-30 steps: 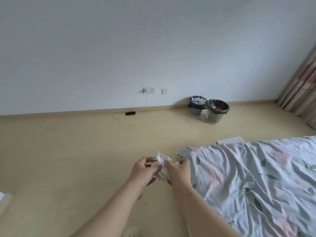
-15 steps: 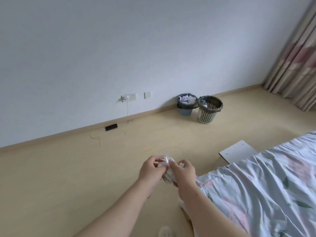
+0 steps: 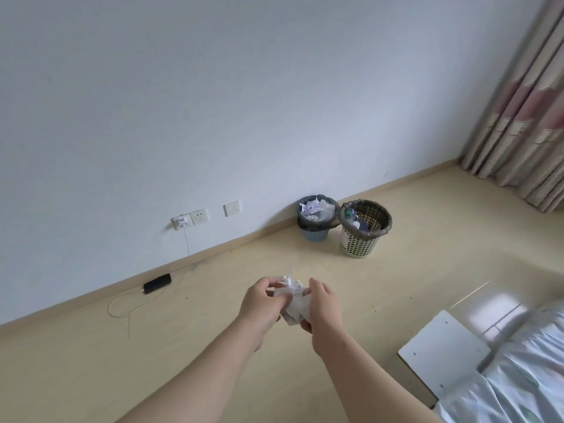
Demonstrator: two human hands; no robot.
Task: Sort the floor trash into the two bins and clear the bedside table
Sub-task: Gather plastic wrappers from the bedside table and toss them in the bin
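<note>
Crumpled paper (image 3: 293,297) hangs above the floor (image 3: 195,355), pinched between our left grip (image 3: 259,306) and right grip (image 3: 324,312), fingers curled on it from both sides. Well ahead, against the wall (image 3: 213,117), the blue bin (image 3: 316,234) stands just beside the white perforated bin (image 3: 360,244).

Crumpled paper wad (image 3: 293,296); glossy floor (image 3: 427,239)

The crumpled paper (image 3: 293,297) lay between the left hand (image 3: 259,308) and right hand (image 3: 325,312). Beyond them, rightward, the far bin (image 3: 315,235) and near bin (image 3: 360,243) stood side by side.
</note>
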